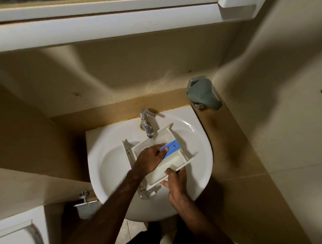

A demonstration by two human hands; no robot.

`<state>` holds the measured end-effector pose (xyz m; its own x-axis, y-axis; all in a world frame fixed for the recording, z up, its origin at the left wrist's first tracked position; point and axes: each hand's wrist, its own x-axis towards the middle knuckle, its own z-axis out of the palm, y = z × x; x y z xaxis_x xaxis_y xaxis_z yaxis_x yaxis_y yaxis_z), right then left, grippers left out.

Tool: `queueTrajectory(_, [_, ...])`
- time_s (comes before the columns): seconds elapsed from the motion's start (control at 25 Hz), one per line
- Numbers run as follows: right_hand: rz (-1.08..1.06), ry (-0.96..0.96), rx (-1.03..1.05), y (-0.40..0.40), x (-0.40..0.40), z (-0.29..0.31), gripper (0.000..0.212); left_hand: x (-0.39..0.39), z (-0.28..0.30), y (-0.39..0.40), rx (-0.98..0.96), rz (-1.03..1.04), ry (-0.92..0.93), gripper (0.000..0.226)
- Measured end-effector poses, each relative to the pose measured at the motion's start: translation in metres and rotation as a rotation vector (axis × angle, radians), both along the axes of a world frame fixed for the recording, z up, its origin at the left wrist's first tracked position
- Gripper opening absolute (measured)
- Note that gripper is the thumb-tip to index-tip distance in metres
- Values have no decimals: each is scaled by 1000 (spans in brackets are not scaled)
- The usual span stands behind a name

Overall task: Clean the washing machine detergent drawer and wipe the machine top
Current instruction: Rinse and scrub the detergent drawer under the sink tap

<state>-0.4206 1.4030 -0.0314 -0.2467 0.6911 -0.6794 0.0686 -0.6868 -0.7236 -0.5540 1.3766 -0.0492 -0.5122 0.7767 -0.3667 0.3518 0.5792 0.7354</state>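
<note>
Drawer: detergent drawer [180, 160] in sink [108, 156], under running tap [147, 124].
Left hand [148, 160]: thumb on blue insert [171, 148].
Right hand [176, 182]: gripping drawer's near edge.
Writing: embossed mark on cabinet [143, 24], unreadable.

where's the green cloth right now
In the head view the green cloth is draped over a metal holder in the wall corner, behind and to the right of the sink, right of the tap.
</note>
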Motion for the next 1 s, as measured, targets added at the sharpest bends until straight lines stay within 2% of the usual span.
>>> queueTrajectory(0.12, [3,-4,-2,0,1,0,60,-1,0,-3,70,70,64,36])
queueTrajectory(0.24, [21,-37,4,1,3,2,60,5,4,-4,138,254,69,31])
queueTrajectory(0.32, [9,-25,-2,1,2,0,59,8,5,-3,101,341,81,39])
queueTrajectory(0.48, [-42,49,-5,-1,0,-1,59,21,5,-4,-132,245,344,70])
queueTrajectory(0.6, [-42,56,14,-3,0,-1,58,30,3,-8,-152,255,374,77])
queueTrajectory(0.8, [-83,55,-13,-4,5,-6,60,18,7,-3,-140,207,315,67])
queueTrajectory(0.92, [-66,59,-11,-3,14,-3,59,17,3,-4,-4,241,138,36])
queueTrajectory(1.0, [-32,48,-7,-1,18,-1,57,13,-2,-6,60,164,17,22])
